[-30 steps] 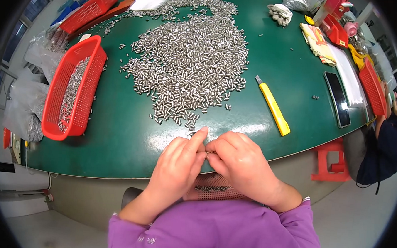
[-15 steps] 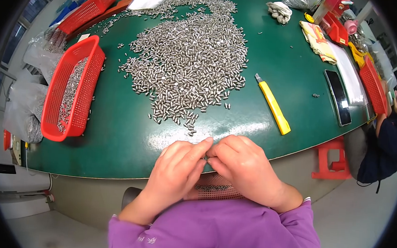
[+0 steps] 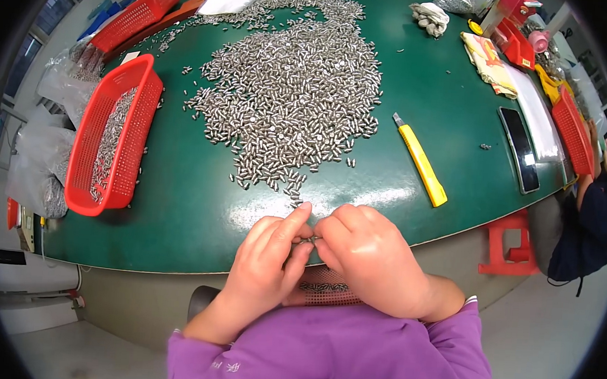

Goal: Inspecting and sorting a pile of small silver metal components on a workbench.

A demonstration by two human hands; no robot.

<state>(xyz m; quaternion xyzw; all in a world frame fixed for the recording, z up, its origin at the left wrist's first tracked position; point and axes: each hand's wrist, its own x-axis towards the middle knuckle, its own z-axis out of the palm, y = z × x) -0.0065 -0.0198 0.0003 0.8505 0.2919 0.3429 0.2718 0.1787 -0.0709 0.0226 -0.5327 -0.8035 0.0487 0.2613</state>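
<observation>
Close to the table's near edge, my left hand and my right hand meet with fingertips pinched together. Between them shows a bit of a small metal pin, mostly hidden by the fingers. Below my hands, a red mesh basket with several metal pins in it sits at my lap, partly covered by my wrists. Just beyond my fingers spreads a large heap of small silver pins with tapered ends. To the right of the heap lies a yellow utility knife, its blade end pointing away from me.
A long red basket partly filled with pins stands on the green table at left, beside clear plastic bags. On the right are a phone, a patterned cloth and a red stool. A white glove lies far back.
My left fingers have shifted slightly left and the left index finger is raised a little. A glint of metal now shows between the fingertips. The view has shifted slightly.
</observation>
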